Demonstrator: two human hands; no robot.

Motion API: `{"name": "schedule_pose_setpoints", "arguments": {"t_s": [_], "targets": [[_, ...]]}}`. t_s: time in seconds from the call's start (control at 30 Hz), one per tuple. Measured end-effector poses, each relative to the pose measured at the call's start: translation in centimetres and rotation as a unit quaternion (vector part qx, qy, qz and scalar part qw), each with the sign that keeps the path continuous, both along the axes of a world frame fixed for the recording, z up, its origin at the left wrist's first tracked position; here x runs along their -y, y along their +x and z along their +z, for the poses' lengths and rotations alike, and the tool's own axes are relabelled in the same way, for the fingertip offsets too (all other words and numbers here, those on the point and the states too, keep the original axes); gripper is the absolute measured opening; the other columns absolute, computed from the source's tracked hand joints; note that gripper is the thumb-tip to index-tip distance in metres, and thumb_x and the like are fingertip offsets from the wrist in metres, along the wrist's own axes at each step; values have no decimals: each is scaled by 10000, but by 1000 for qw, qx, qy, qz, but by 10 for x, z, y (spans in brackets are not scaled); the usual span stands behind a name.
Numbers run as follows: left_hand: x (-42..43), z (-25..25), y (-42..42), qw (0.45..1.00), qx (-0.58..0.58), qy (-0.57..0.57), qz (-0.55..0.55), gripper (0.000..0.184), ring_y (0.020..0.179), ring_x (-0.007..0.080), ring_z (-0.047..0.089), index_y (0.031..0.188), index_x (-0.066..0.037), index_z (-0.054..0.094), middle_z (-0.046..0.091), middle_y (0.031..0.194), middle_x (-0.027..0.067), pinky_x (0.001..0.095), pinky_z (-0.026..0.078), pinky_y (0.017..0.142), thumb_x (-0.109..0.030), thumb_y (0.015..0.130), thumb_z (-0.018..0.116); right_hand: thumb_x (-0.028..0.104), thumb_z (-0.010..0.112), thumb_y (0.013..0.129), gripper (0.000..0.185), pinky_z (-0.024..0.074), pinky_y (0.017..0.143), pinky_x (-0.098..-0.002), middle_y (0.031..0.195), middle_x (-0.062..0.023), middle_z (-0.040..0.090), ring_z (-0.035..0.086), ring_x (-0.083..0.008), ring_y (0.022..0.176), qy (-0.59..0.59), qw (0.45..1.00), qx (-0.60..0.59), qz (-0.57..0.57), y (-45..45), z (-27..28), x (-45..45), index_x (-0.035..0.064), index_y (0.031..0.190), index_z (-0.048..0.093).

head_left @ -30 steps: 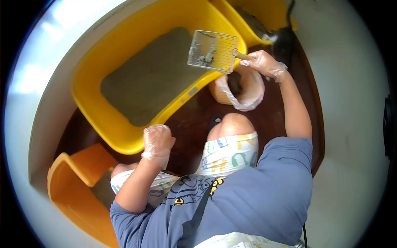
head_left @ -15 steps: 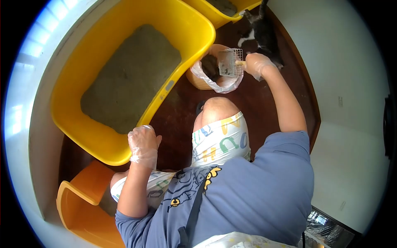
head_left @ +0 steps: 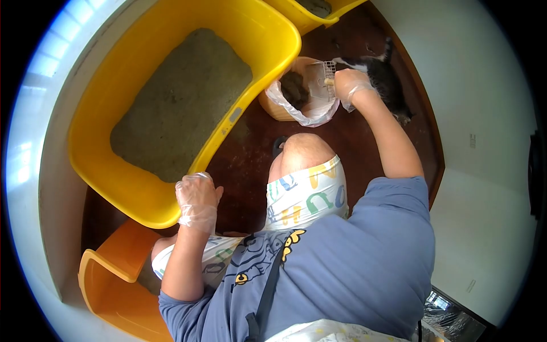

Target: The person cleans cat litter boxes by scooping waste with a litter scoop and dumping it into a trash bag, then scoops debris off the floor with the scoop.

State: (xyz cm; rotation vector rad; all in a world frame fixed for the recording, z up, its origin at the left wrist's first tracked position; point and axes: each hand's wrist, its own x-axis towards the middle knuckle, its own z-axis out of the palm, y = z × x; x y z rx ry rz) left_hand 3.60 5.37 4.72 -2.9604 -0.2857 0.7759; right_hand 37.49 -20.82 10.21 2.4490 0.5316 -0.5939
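Observation:
My right hand, in a clear plastic glove, is closed round the short handle of a wire litter scoop. The scoop stands on edge over the right side of a small bin lined with a white plastic bag. Dark grey clumps lie inside the bag. My left hand, also gloved, is closed on the near rim of a large yellow litter box. Grey litter covers the bottom of this box. The left fingertips are partly hidden.
A black and white cat lies on the dark red floor just beyond my right hand. Another yellow litter box stands at the top. An orange plastic piece is at lower left. A pale wall bounds the right side.
The scoop has turned from showing its flat face to nearly edge-on, and my right hand has shifted slightly up. The cat has moved down and right. My left hand stays put.

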Motion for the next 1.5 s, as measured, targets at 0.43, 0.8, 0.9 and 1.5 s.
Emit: {"name": "schedule_pose_setpoints", "arguments": {"t_s": [0.43,0.8,0.9,1.5], "targets": [[-16,-23,4,999,8,-9,48,441,857,224,692,917,-108,716,714,859,59,361,529,738,-537,817,742,282,661,914,270,590,696,-471,873,-202,737,731,-370,792,158,983,84,-48,-41,-35,32,34,893,765],[4,-75,-12,964,95,-209,133,345,884,298,704,994,-118,718,723,948,114,428,561,772,-439,871,697,373,661,945,304,522,645,-525,747,-210,676,658,-438,738,275,941,150,-125,-82,106,83,74,892,645],[1,-39,-48,943,20,-276,186,348,949,313,702,945,-100,734,732,988,130,435,555,837,-437,867,692,396,662,953,338,504,644,-520,742,-211,665,641,-447,733,318,911,163,-204,-83,171,74,66,881,654],[-38,517,48,893,247,-363,104,288,743,321,688,824,-34,718,705,810,158,404,553,690,-310,901,686,495,567,991,432,534,722,-514,847,-205,700,679,-408,815,424,840,169,-295,-103,478,138,74,1004,662]]}}
